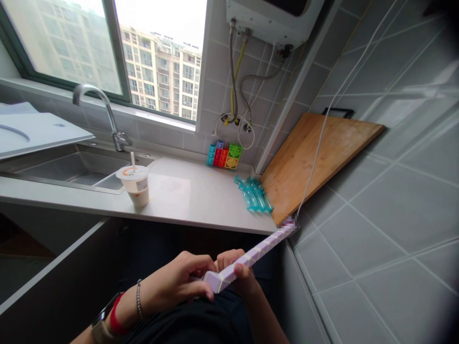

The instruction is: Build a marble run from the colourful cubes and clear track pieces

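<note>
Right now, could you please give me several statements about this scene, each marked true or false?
1. The left hand and right hand both hold the purple stick. True.
2. The cup stands on the counter beside the sink. True.
3. The wooden board lies flat on the counter. False: the wooden board leans against the tiled wall.
4. The red band is on the right wrist. False: it is on the left wrist.
5. Teal plastic pieces lie on the counter. True.

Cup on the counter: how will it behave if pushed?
The cup probably tips easily: its base is narrower than its top. The upright straw could snag and help topple it. Standing near the front edge of the counter, it might fall off.
</note>
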The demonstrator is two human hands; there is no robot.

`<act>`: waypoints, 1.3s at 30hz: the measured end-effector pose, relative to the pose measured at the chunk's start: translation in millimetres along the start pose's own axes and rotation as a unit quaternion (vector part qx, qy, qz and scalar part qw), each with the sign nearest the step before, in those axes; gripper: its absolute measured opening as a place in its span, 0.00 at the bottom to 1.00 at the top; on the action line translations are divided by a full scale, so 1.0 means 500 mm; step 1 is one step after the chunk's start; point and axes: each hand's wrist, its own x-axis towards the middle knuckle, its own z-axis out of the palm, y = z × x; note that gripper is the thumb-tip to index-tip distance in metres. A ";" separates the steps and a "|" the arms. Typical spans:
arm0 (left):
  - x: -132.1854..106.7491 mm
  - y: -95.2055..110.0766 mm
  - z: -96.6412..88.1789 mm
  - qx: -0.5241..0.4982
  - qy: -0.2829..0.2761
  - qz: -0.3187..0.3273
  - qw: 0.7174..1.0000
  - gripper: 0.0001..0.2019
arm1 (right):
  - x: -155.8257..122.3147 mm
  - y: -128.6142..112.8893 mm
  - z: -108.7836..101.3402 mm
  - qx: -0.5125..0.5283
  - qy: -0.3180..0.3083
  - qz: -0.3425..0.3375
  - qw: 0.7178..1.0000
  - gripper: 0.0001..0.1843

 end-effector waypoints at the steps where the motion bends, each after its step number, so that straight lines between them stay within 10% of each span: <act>1: 0.001 -0.002 0.001 0.021 0.014 0.012 1.000 0.22 | 0.001 0.005 0.001 0.011 0.014 -0.005 1.000 0.34; 15: 0.018 0.003 0.011 0.033 0.033 -0.015 0.999 0.21 | 0.000 -0.015 -0.007 -0.094 0.008 0.071 0.993 0.31; 23: 0.027 -0.037 0.012 -0.112 0.008 -0.116 0.987 0.25 | 0.004 -0.056 -0.015 -0.400 0.016 -0.051 0.915 0.26; 30: 0.038 -0.055 0.003 -0.174 -0.052 -0.138 0.974 0.27 | 0.004 -0.061 -0.013 -0.446 0.004 -0.102 0.889 0.23; 39: 0.018 -0.014 0.003 0.213 0.111 -0.072 0.968 0.16 | 0.004 -0.035 -0.020 -0.420 0.124 -0.031 0.899 0.23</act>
